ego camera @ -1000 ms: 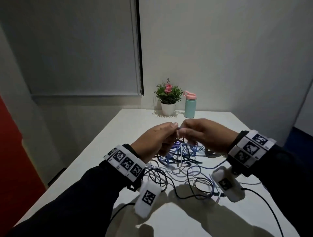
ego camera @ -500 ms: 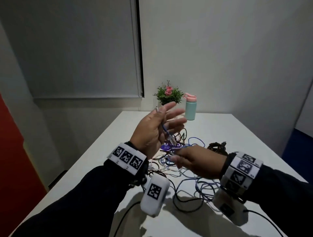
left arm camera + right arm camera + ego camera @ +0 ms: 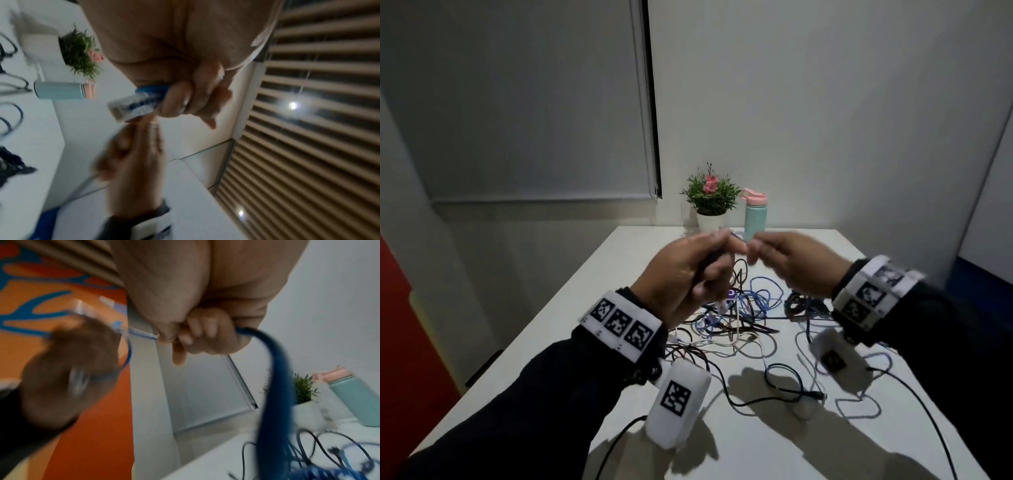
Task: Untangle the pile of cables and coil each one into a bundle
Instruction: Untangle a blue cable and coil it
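Blue cable [image 3: 269, 386] rises from the tangle [image 3: 739, 308] on the table; my left hand [image 3: 688, 270] clasps its plug end, my right hand [image 3: 794, 260] pinches it alongside. Coiling has begun; next I need slack.

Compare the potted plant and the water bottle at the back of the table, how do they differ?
The potted plant has a white pot with green leaves and a pink flower; the water bottle is plain teal with a pink lid. The plant spreads wide, the bottle is slim. Both stand upright, side by side.
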Demonstrator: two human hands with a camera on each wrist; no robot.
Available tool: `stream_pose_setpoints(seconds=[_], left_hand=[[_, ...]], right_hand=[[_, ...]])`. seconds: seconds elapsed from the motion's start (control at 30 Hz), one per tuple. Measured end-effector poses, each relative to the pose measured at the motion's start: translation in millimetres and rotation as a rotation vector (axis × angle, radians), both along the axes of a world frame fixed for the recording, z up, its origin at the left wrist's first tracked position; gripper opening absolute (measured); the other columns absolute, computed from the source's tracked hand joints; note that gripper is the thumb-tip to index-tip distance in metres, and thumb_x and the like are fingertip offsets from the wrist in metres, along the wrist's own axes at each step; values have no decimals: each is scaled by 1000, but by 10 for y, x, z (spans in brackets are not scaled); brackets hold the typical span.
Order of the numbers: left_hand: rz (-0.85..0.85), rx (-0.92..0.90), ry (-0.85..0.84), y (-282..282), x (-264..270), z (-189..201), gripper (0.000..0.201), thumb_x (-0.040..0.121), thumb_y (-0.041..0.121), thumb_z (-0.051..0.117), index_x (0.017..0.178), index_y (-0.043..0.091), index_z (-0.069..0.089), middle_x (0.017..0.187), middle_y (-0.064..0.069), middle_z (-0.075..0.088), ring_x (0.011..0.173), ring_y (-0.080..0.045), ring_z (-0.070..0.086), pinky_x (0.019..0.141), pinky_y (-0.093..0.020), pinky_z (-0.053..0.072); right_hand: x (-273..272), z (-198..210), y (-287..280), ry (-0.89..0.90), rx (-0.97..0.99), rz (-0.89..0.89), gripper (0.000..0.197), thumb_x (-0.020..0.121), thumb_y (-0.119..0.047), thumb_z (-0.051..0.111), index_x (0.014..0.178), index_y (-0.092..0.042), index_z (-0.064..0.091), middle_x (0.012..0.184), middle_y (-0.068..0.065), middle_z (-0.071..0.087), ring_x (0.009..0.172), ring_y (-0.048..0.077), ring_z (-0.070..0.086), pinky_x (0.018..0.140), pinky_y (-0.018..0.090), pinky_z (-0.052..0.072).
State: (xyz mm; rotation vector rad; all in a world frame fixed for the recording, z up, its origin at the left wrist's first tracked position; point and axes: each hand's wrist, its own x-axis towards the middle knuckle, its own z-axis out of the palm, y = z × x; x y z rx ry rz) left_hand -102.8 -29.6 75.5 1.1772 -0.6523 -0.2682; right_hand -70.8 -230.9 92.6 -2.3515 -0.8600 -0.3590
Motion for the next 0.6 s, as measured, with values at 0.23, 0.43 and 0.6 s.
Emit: stream_pose_setpoints(seconds=[0.23, 0.43, 0.6], left_hand=[[476, 62, -182, -40, 238, 164, 41, 109, 21, 34, 146, 5, 42, 118, -12, 70, 86, -21, 74, 83, -33, 60], [314, 481, -176, 91, 140, -99, 54, 105, 48, 36, 96, 9, 73, 51, 1, 35, 41, -14, 26, 42, -25, 22], [-50, 20, -27, -31, -4, 67, 37, 100, 35, 47, 96, 8, 73, 51, 6, 44, 35, -7, 33, 40, -23, 25]], right_hand=[[-393, -320, 330, 136, -393, 274, 21, 101, -36, 51, 80, -31, 53, 69, -13, 53, 61, -6, 49, 59, 10, 36], [-270, 411, 38, -228, -87, 114, 22, 98, -29, 58, 76, -30, 59, 57, -18, 54, 58, -8, 51, 56, 8, 35], [-39, 30, 54, 26, -5, -8, 33, 104, -31, 43, 77, -20, 58, 52, -13, 48, 49, -2, 47, 50, 14, 31]])
